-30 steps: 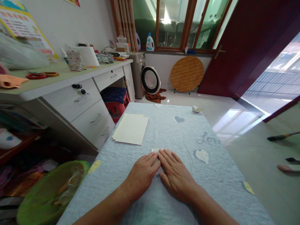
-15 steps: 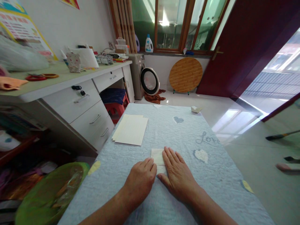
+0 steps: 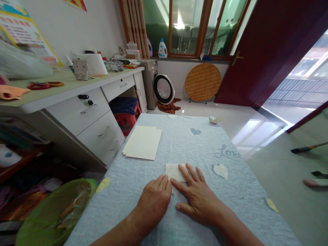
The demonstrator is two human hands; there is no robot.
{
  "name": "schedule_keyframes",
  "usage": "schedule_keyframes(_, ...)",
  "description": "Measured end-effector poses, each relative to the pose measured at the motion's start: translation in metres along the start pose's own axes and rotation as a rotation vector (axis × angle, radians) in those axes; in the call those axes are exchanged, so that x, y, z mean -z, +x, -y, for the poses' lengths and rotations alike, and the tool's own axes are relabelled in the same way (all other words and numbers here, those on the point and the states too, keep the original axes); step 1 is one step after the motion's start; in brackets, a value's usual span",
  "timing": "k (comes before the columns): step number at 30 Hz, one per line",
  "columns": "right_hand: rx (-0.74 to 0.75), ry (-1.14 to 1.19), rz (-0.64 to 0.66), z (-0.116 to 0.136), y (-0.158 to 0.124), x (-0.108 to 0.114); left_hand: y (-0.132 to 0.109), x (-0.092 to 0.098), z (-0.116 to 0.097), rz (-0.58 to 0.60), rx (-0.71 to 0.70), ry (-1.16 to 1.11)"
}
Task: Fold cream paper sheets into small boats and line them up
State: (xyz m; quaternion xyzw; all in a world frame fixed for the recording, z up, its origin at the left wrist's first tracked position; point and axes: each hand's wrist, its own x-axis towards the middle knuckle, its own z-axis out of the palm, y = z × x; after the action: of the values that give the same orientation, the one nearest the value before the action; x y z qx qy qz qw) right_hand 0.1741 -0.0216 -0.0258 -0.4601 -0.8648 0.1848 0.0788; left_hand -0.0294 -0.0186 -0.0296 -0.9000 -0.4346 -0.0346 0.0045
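A small folded piece of cream paper lies flat on the pale blue quilted tablecloth. My right hand rests palm down with its spread fingers over the paper's right side. My left hand lies flat beside the paper's lower left corner, with its fingertips at the paper's edge. Neither hand is lifting the paper. Farther up the cloth, a stack of cream paper sheets lies to the left, apart from both hands. A small folded white piece sits at the far right corner.
A white desk with drawers runs along the left of the table, and a green basin sits below its near side. A washing machine and a round wooden board stand beyond the table. The tiled floor lies to the right.
My hands have moved apart from covering the folded paper, so more of it shows. My right hand's fingers have spread over its right side, and my left hand has drawn back toward me.
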Motion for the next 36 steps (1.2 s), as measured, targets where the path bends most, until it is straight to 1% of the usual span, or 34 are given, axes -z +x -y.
schedule_keyframes(4,-0.022,-0.025,-0.004,-0.006,-0.007,0.007,0.0,0.0,0.001,0.009,0.009,-0.025)
schedule_keyframes(11,-0.104,-0.05,0.001,-0.023,-0.015,0.023,0.0,0.006,-0.002,0.082,0.06,-0.023)
schedule_keyframes(16,-0.118,-0.043,-0.047,-0.035,-0.019,0.032,-0.001,0.006,-0.004,0.084,0.128,-0.033)
schedule_keyframes(20,-0.098,-0.008,-0.062,-0.035,-0.018,0.036,-0.002,0.005,-0.005,0.075,0.147,-0.057)
schedule_keyframes(22,-0.083,0.05,-0.134,-0.031,-0.014,0.032,-0.002,0.006,-0.004,0.063,0.147,-0.071)
schedule_keyframes(24,-0.096,0.129,-0.243,-0.027,-0.008,0.024,-0.001,0.005,-0.003,0.03,0.161,-0.107)
schedule_keyframes(25,-0.112,0.166,-0.28,-0.026,-0.005,0.019,0.0,0.004,-0.002,-0.009,0.176,-0.134)
schedule_keyframes(27,-0.135,0.194,-0.345,-0.024,0.002,0.006,0.002,0.0,0.002,-0.129,0.215,-0.196)
schedule_keyframes(29,-0.14,0.192,-0.373,-0.025,0.008,-0.005,0.004,-0.007,0.007,-0.266,0.274,-0.251)
schedule_keyframes(30,-0.138,0.194,-0.372,-0.026,0.011,-0.009,0.006,-0.01,0.01,-0.301,0.304,-0.279)
schedule_keyframes(31,-0.136,0.198,-0.37,-0.028,0.013,-0.011,0.008,-0.012,0.013,-0.316,0.339,-0.309)
schedule_keyframes(33,-0.13,0.21,-0.371,-0.029,0.015,-0.014,0.011,-0.014,0.018,-0.304,0.384,-0.384)
schedule_keyframes(36,-0.12,0.222,-0.402,-0.03,0.016,-0.013,0.015,-0.011,0.021,-0.263,0.412,-0.51)
